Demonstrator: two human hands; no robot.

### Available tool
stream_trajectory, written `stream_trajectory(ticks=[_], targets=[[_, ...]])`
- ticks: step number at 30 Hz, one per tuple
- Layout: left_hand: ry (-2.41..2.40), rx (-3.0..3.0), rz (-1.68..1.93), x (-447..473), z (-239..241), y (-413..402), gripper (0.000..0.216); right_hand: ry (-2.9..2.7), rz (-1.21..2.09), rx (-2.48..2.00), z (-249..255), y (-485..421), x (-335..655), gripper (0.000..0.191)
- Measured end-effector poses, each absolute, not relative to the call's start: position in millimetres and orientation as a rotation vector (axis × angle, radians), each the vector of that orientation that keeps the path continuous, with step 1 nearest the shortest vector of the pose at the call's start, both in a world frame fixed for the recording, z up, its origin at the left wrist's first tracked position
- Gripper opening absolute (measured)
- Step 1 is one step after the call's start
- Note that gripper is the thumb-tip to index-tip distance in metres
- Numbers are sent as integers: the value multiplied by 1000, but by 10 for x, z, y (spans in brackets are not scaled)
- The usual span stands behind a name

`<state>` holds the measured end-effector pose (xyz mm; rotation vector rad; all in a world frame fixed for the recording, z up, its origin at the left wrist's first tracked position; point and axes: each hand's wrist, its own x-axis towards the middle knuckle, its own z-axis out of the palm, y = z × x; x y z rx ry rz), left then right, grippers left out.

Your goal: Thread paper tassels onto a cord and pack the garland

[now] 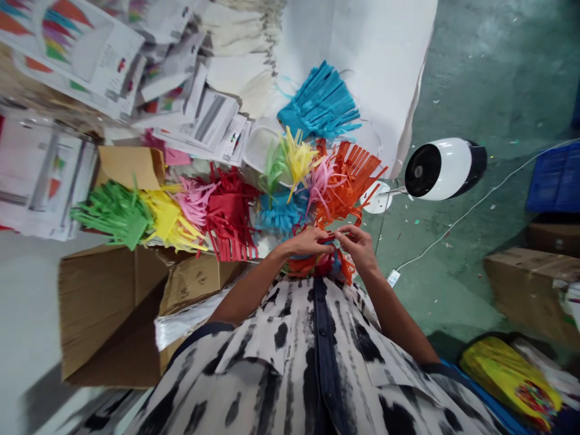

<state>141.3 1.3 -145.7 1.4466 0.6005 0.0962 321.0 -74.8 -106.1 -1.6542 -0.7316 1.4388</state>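
My left hand [309,241] is closed, its fingertips pinching a narrow red and blue twist of tissue paper. Close by, my right hand [359,244] pinches at the same piece; the fine detail between the fingertips is too small to make out. Just below both hands, against my shirt, hang red, orange and blue tissue-paper tassels [317,266]. Past my fingers on the table lie an orange fringed bundle [347,181], a pink one [322,181], a yellow one [299,156] and a light blue one [281,214]. Farther off rests a larger blue fringed bundle [319,106].
Red [231,211], yellow [170,217] and green [115,211] fringed bundles line the table's left front edge. Printed packages [99,66] pile up behind. An open cardboard box [104,314] stands below left. Right are a white fan [446,169] and its cable [457,217].
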Motion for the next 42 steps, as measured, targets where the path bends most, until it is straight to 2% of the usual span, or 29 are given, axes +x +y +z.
stream_trajectory(ticks=[5,11,16,20,23,26,29,35,39,42], targets=[[437,1348,-32,1475,-1463,66,45,-589,1537,-1692,-1091,-782,3279,42],[364,1186,-47,1446,-1505,72,45,-737,1262,-1710,-1050,-829,3299,35],[359,1198,-63,1412,-1568,110,46,-608,1209,-1665,-1118,-871,3217,31],[385,1282,-45,1404,-1588,95,45,-364,1279,-1557,-1253,-879,3189,41],[588,1390,39,1333,-1554,124,43,-285,1350,-1545,-1318,-886,3202,48],[1156,1619,240,1242,-1493,226,36,-324,1349,-1581,-1330,-896,3203,48],[1605,1916,203,1240,-1467,327,29,-353,1357,-1597,-1313,-893,3166,46],[1621,2136,-93,1419,-1481,306,17,-397,1364,-1602,-1242,-859,3085,42],[1678,2170,-86,1412,-1301,193,20,-607,1305,-1635,-1164,-861,3086,35],[1537,2283,-21,1371,-1062,83,17,-903,1200,-1631,-1085,-859,3069,28]])
